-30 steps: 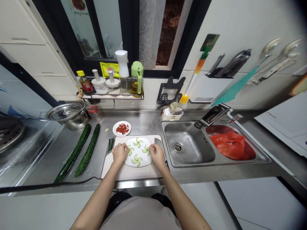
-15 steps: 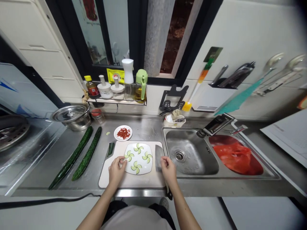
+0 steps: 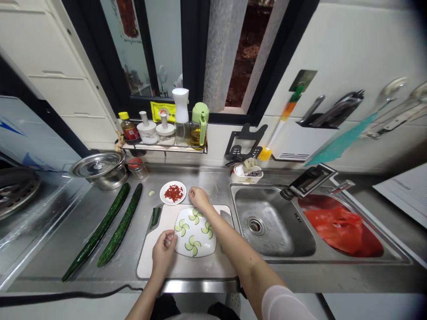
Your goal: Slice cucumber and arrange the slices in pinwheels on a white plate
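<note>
So the white plate (image 3: 194, 230) is sitting on the cutting board (image 3: 151, 264), with four little cucumber pinwheels (image 3: 192, 246) laid out on it: one toward the back, one toward the front, one at each side. The left hand (image 3: 165, 248) is at the plate's left edge, loosely curled with a narrow gap between thumb and forefinger; can't tell if it's actually touching the rim. The right arm reaches across the plate's right side, and the right hand (image 3: 199, 196) is beyond the back edge, just beside a small white dish (image 3: 163, 198) of red bits (image 3: 174, 193). Its fingers are bunched in close — no way to tell whether anything's pinched in there. A dark green chunk of cucumber (image 3: 155, 216) is on the board's back left corner, and a wide blade (image 3: 226, 217) shows on the right, partly hidden by the forearm. Two whole cucumbers (image 3: 122, 224) lie side by side on the steel counter (image 3: 78, 213) to the left, and the sink (image 3: 240, 209) is on the right.
</note>
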A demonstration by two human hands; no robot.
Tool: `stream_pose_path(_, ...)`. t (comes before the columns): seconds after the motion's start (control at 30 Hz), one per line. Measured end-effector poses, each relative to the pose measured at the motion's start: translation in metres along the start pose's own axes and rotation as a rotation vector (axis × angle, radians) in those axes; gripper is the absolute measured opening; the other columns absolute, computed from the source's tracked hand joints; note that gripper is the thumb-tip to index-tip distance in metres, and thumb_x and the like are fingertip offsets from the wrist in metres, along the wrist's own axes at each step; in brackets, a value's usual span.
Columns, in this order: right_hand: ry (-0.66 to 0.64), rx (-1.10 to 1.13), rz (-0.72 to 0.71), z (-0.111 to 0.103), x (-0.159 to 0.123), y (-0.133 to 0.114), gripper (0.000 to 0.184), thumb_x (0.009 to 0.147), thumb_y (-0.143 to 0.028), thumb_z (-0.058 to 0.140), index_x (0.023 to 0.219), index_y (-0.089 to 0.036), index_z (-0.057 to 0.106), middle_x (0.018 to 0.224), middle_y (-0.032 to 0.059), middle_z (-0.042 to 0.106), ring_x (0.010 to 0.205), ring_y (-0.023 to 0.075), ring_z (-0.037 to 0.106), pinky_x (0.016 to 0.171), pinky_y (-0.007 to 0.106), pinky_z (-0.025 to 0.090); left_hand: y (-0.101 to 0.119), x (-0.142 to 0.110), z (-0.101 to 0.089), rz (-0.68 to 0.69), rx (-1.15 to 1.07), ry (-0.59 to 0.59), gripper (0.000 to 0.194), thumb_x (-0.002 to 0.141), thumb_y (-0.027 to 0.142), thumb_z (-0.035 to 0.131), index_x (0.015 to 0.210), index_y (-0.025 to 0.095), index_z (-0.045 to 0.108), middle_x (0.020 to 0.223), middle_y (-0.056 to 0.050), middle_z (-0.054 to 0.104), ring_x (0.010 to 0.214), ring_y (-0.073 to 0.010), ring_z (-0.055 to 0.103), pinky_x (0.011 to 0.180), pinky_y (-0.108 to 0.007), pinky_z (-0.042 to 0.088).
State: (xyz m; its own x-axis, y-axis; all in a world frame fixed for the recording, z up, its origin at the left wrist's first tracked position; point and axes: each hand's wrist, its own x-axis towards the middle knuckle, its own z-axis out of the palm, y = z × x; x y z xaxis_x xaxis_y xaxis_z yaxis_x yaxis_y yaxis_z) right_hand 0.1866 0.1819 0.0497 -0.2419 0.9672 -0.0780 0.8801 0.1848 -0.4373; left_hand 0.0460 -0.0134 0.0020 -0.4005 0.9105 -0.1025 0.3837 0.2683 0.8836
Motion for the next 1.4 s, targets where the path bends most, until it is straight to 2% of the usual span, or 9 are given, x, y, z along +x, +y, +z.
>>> stream_pose_path(0.17,-0.068,-0.134,-0.030,0.017,0.042,-0.007,0.027,0.091,-0.023,0.045,0.100,-0.024,0.070,0.105,0.0065,0.068,0.092,0.0168,0.060,0.072,0.024,0.039,0.001,0.001,0.006,-0.042,-0.071,-0.007,0.050,0.072,0.066,0.056,0.091,0.021,0.066,0.069,-0.001,0.059,0.061,-0.0157,0.054,0.058,-0.026,0.046)
stream_pose_path(0.43,-0.091,-0.186,-0.050,0.040,0.072,-0.007,0.026,0.089,-0.018,0.049,0.107,-0.020,0.068,0.112,0.0107,0.062,0.097,0.0184,0.057,0.079,0.026,0.042,-0.007,0.003,0.007,-0.131,-0.177,-0.002,0.058,0.066,0.069,0.062,0.092,0.018,0.066,0.065,0.000,0.057,0.061,-0.0163,0.055,0.058,-0.026,0.044)
stream_pose_path(0.8,-0.109,-0.213,-0.133,0.050,0.083,-0.005,0.028,0.086,-0.014,0.050,0.106,-0.020,0.068,0.113,0.0108,0.058,0.101,0.0201,0.052,0.082,0.028,0.041,-0.005,0.002,0.000,-0.187,-0.211,0.038,0.060,0.063,0.069,0.064,0.092,0.016,0.067,0.064,0.000,0.058,0.060,-0.0165,0.055,0.058,-0.027,0.045)
stream_pose_path(1.17,-0.094,-0.205,-0.196,0.054,0.096,-0.017,0.026,0.087,-0.018,0.049,0.104,-0.021,0.069,0.118,0.0107,0.057,0.103,0.0213,0.052,0.083,0.028,0.041,-0.020,-0.002,-0.003,-0.199,-0.246,0.044,0.058,0.064,0.066,0.066,0.094,0.016,0.067,0.059,0.002,0.055,0.057,-0.0156,0.054,0.056,-0.026,0.044)
stream_pose_path(1.4,-0.092,-0.110,-0.167,0.064,0.098,-0.025,0.021,0.080,-0.012,0.057,0.095,-0.018,0.070,0.113,0.0117,0.060,0.104,0.0225,0.054,0.084,0.028,0.040,-0.025,-0.003,-0.007,-0.197,-0.219,0.039,0.055,0.066,0.064,0.066,0.093,0.017,0.067,0.061,0.001,0.056,0.058,-0.0159,0.055,0.056,-0.025,0.043)
